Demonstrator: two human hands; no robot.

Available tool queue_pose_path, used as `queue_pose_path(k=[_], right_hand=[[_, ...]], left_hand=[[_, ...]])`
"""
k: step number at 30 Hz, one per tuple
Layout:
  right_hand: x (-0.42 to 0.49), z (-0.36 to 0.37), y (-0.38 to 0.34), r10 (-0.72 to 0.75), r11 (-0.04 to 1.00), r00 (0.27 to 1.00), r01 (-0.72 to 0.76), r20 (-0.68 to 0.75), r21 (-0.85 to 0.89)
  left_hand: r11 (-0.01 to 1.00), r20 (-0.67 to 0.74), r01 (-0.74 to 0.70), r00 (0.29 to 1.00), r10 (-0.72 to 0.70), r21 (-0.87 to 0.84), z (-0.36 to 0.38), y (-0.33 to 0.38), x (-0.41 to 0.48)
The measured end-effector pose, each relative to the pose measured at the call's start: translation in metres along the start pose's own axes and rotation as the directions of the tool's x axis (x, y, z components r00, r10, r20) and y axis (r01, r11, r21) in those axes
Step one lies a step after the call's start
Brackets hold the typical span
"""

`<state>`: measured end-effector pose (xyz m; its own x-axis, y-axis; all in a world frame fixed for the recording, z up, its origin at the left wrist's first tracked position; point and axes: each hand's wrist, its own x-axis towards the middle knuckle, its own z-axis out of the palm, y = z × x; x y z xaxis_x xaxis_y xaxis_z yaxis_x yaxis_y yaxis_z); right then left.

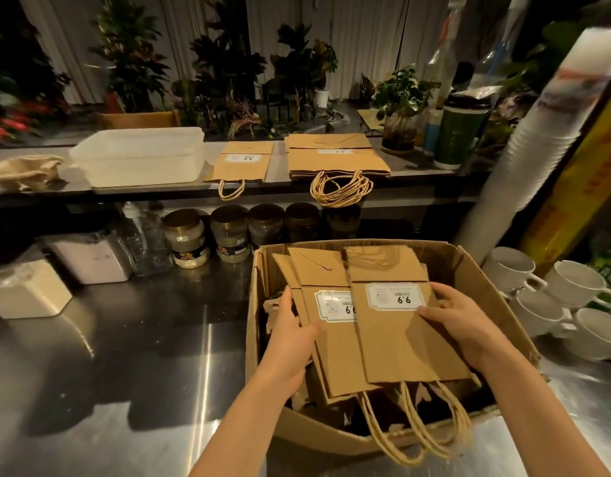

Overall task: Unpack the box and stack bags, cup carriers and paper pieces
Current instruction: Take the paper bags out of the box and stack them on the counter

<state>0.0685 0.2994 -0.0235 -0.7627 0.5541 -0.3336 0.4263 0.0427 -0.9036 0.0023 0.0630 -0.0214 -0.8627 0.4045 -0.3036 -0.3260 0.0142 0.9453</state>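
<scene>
- One open brown cardboard box (331, 437) with a ragged near wall sits on a shiny steel counter (125, 373).
- One fanned bundle of flat brown kraft paper bags (400, 339) is held over the box's open top. At least three bags can be counted. Two show white labels, and their twisted paper handles hang over the box's near wall.
- Two bare forearms reach in from the bottom edge, one to each side of the bundle.
- The left hand (290, 325) grasps the bundle's left edge. Its thumb lies across the front and its fingers are tucked behind, out of sight.
- The right hand (455, 318) grasps the right edge. Its thumb presses the top bag's face beside the label and its fingers curl round the side.
- On the raised shelf (278, 163) behind the box lies one small flat brown bag (244, 163); whether more lie under it cannot be told. Just to its right is one thicker stack of wider brown bags (335, 156). The handles of both droop off the shelf's front.
- Also on the shelf are one translucent white plastic tub (139, 154) and one crumpled beige cloth (25, 170).
- Under the shelf, five dark-lidded jars (230, 232) stand in a row.
- Right of the box, four white ceramic cups (576, 284) are grouped together.
</scene>
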Motion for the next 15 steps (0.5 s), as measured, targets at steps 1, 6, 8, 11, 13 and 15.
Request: queue_pose_path(k=[1, 6, 8, 11, 13, 15], right_hand=[[-0.002, 0.003, -0.003, -0.008, 1.0, 0.999, 0.008, 0.032, 0.001], [-0.009, 0.023, -0.007, -0.014, 1.0, 0.984, 0.018, 0.179, -0.019], [-0.013, 0.034, -0.008, -0.009, 1.0, 0.979, 0.014, 0.205, -0.024], [-0.019, 0.051, -0.009, -0.015, 0.999, 0.976, 0.02, 0.216, -0.025], [-0.022, 0.058, -0.01, -0.032, 0.999, 0.972, 0.034, 0.232, -0.006], [-0.025, 0.062, -0.013, -0.05, 0.999, 0.97, 0.045, 0.237, 0.027]], left_hand=[[1.0, -0.002, -0.007, 1.0, 0.007, -0.002, 0.0, 0.0, -0.001], [0.999, 0.027, -0.02, 0.999, 0.021, -0.034, -0.005, -0.002, -0.005], [0.998, 0.061, -0.016, 0.998, 0.019, -0.054, -0.008, -0.003, -0.006], [0.997, 0.118, -0.028, 0.992, 0.037, -0.074, -0.009, -0.002, -0.01], [0.994, 0.093, -0.047, 0.994, 0.055, -0.095, -0.011, 0.0, -0.01], [0.985, 0.045, -0.04, 0.998, 0.048, -0.167, -0.014, 0.002, -0.011]])
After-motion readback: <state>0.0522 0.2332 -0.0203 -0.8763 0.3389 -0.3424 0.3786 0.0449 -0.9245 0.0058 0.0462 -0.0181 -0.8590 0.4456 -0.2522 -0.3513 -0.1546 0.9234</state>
